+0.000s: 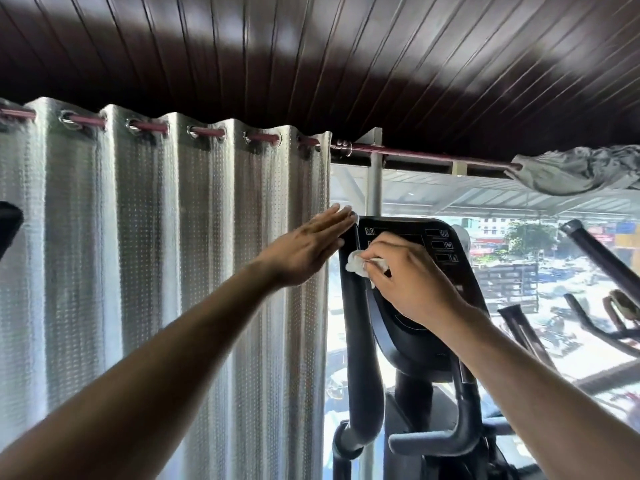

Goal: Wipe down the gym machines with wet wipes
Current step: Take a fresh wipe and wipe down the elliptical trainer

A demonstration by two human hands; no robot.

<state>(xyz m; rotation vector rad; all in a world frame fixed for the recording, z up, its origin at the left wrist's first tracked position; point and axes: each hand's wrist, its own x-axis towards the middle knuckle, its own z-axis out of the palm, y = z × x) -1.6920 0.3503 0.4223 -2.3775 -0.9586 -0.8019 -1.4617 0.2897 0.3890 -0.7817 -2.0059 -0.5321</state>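
1. The right hand [412,282] curls its fingers round a crumpled white wipe [360,264], pinching it against the left part of a black console [446,258] on a gym machine.
2. The left hand [308,251] is released, fingers straight and together, its fingertips at the console's upper left corner, beside the top of the machine's black handle [360,341]; whether they touch it cannot be told.
3. The wipe sits bunched at the right fingertips, just beside the handle, with a small tail poking out under the thumb.
4. The console carries white icons and outlined boxes down its right side; a curved grip [429,441] juts out below it.
5. A silver curtain [156,254] hangs from a reddish rod [415,154] at left, its edge just behind the left hand.
6. A grey cloth [571,171] is draped over the rod at right.
7. Through the window [554,271], a sunlit street shows, with more black machine bars at right.
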